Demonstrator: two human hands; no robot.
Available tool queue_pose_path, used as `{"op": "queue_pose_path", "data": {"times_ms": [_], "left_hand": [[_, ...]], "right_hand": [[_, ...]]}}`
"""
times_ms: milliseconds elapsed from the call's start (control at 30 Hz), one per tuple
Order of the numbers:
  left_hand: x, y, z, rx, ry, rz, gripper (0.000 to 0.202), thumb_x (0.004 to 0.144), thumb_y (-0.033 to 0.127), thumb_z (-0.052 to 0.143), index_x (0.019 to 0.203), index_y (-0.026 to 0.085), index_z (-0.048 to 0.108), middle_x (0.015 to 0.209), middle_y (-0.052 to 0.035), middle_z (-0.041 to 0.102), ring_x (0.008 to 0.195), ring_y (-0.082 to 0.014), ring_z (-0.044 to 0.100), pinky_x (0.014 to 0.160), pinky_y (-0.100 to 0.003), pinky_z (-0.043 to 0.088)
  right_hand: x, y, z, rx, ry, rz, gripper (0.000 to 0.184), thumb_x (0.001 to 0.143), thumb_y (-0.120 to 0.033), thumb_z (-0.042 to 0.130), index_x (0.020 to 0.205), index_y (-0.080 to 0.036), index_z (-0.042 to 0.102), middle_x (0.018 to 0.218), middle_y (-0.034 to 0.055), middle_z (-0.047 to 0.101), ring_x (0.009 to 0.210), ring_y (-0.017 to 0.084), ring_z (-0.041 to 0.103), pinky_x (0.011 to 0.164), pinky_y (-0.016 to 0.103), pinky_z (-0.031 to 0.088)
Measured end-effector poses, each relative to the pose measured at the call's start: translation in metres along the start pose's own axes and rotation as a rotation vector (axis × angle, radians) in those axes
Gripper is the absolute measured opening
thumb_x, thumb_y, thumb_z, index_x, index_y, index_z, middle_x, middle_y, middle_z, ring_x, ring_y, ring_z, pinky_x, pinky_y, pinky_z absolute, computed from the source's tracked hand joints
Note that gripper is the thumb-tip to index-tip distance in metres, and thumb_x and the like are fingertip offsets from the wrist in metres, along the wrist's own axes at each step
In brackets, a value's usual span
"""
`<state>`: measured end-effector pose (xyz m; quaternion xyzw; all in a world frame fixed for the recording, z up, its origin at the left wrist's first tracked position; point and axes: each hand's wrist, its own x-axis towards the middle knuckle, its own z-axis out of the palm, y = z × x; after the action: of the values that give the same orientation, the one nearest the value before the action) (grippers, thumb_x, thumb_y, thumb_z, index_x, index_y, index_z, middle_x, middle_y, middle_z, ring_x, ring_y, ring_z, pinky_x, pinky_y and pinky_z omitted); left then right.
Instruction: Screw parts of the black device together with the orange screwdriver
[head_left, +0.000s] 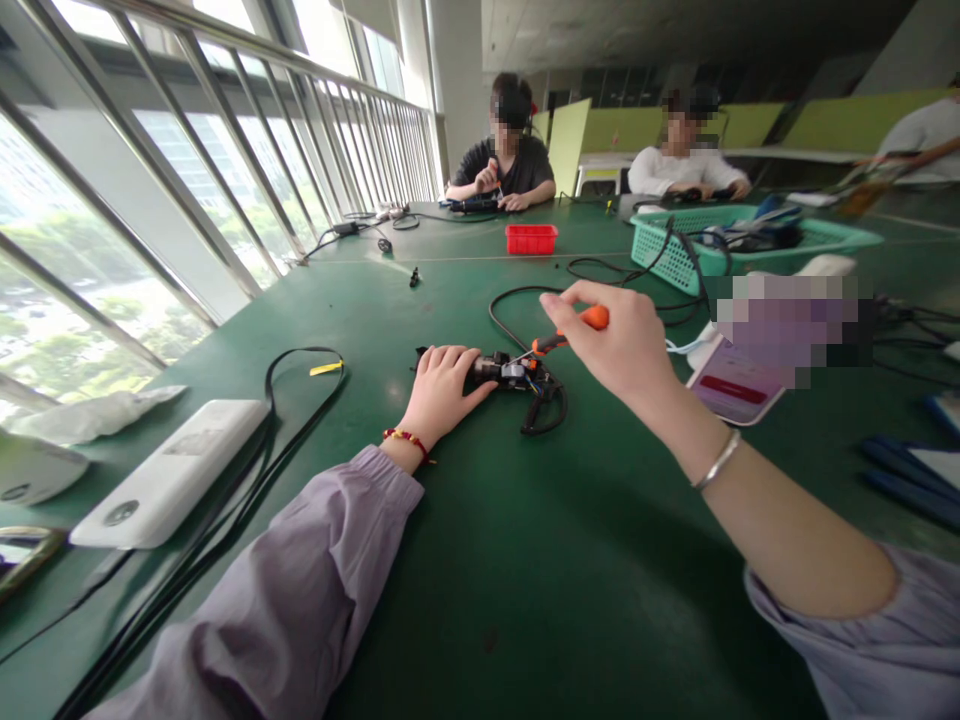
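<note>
Over the green tabletop, my right hand (619,330) grips a screwdriver (551,343) with an orange and black handle. Its thin shaft slants down to the left, and the tip reaches the exposed inner parts of a small black device (516,370). Small coloured wires and a grey part show at the device's open end; I cannot tell its exact kind. My left hand (450,385) is wrapped over the device's other end, pressing it to the table and hiding much of it. A black cord (534,415) loops out beside the open end.
A white power bank (176,470) and long black cables (262,470) lie at left. Beyond my hands stand a red tray (532,239) and a teal basket (667,255) holding tools and cords. A phone (739,385) leans at right. Several people sit around the table.
</note>
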<state>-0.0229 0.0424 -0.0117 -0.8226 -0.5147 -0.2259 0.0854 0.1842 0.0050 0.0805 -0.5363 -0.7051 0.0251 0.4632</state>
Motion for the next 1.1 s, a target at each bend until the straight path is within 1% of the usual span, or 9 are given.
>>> {"op": "queue_pose_path", "data": {"times_ms": [200,367,433,533,667,767,867,1033,1100], "left_hand": [[0.0000,0.0002,-0.0007,0.001,-0.003,-0.001,0.047,0.087,0.049,0.051,0.122,0.018,0.055,0.120,-0.0094,0.060,0.114,-0.0283,0.048,0.107,-0.045,0.032],[-0.0001,-0.0001,-0.0003,0.001,0.000,0.000,0.047,0.088,0.049,0.051,0.122,0.018,0.055,0.120,-0.0094,0.060,0.114,-0.0284,0.048,0.106,-0.045,0.033],[-0.0001,-0.0004,0.0002,-0.003,0.004,0.002,0.047,0.087,0.049,0.051,0.122,0.018,0.056,0.120,-0.0095,0.060,0.114,-0.0285,0.048,0.106,-0.046,0.033],[0.0001,-0.0006,0.0006,-0.003,0.007,0.004,0.047,0.088,0.050,0.051,0.122,0.018,0.056,0.120,-0.0094,0.060,0.114,-0.0286,0.048,0.106,-0.046,0.033],[0.0001,-0.0006,0.0004,-0.002,0.000,0.002,0.047,0.088,0.049,0.051,0.123,0.017,0.055,0.120,-0.0098,0.060,0.114,-0.0283,0.048,0.106,-0.046,0.032],[0.0000,-0.0006,0.0003,-0.001,-0.002,0.003,0.048,0.088,0.049,0.051,0.123,0.017,0.055,0.120,-0.0098,0.060,0.114,-0.0283,0.048,0.107,-0.046,0.032],[-0.0001,-0.0006,0.0005,-0.002,-0.001,0.000,0.048,0.087,0.049,0.051,0.123,0.018,0.055,0.120,-0.0094,0.060,0.114,-0.0282,0.048,0.106,-0.046,0.032],[0.0002,-0.0003,0.0005,0.001,-0.005,0.000,0.049,0.088,0.049,0.051,0.123,0.016,0.055,0.120,-0.0096,0.060,0.114,-0.0281,0.048,0.107,-0.045,0.032],[0.0003,-0.0001,0.0004,0.002,-0.008,0.000,0.049,0.088,0.049,0.050,0.123,0.017,0.055,0.120,-0.0096,0.060,0.114,-0.0283,0.048,0.107,-0.045,0.031]], "right_hand": [[0.0004,0.0013,0.0006,0.060,0.014,-0.042,0.033,0.073,-0.036,0.061,0.103,-0.022,0.059,0.069,-0.0018,0.059,0.056,0.013,0.050,0.053,0.026,0.034],[0.0006,-0.0019,-0.0024,-0.083,0.055,-0.009,0.028,0.083,-0.044,0.051,0.072,-0.020,0.062,0.055,-0.0006,0.052,0.054,0.014,0.048,0.054,0.027,0.031],[-0.0002,-0.0037,-0.0032,-0.043,0.021,-0.047,0.020,0.079,-0.036,0.054,0.086,-0.020,0.064,0.059,-0.0014,0.055,0.054,0.013,0.048,0.054,0.027,0.032],[-0.0016,-0.0058,-0.0032,0.029,-0.029,-0.053,0.034,0.074,-0.031,0.058,0.105,-0.020,0.060,0.069,-0.0017,0.061,0.055,0.013,0.049,0.053,0.026,0.033],[-0.0017,-0.0046,-0.0014,-0.007,-0.059,0.018,0.025,0.080,-0.041,0.053,0.074,-0.019,0.064,0.056,-0.0007,0.055,0.055,0.014,0.049,0.054,0.027,0.032],[-0.0007,-0.0015,0.0005,0.072,-0.047,-0.015,0.021,0.076,-0.037,0.057,0.087,-0.021,0.064,0.061,-0.0022,0.055,0.056,0.013,0.050,0.054,0.027,0.034],[-0.0001,0.0002,0.0012,0.081,-0.003,-0.026,0.038,0.072,-0.038,0.063,0.106,-0.022,0.058,0.070,-0.0020,0.059,0.059,0.014,0.052,0.054,0.027,0.035],[-0.0012,-0.0013,0.0002,-0.087,0.021,0.015,0.030,0.083,-0.049,0.051,0.074,-0.021,0.060,0.056,-0.0005,0.053,0.057,0.016,0.052,0.056,0.028,0.033],[-0.0020,-0.0018,0.0005,-0.049,0.000,-0.025,0.021,0.080,-0.041,0.055,0.081,-0.021,0.061,0.060,-0.0012,0.055,0.058,0.015,0.052,0.057,0.028,0.035]]}}
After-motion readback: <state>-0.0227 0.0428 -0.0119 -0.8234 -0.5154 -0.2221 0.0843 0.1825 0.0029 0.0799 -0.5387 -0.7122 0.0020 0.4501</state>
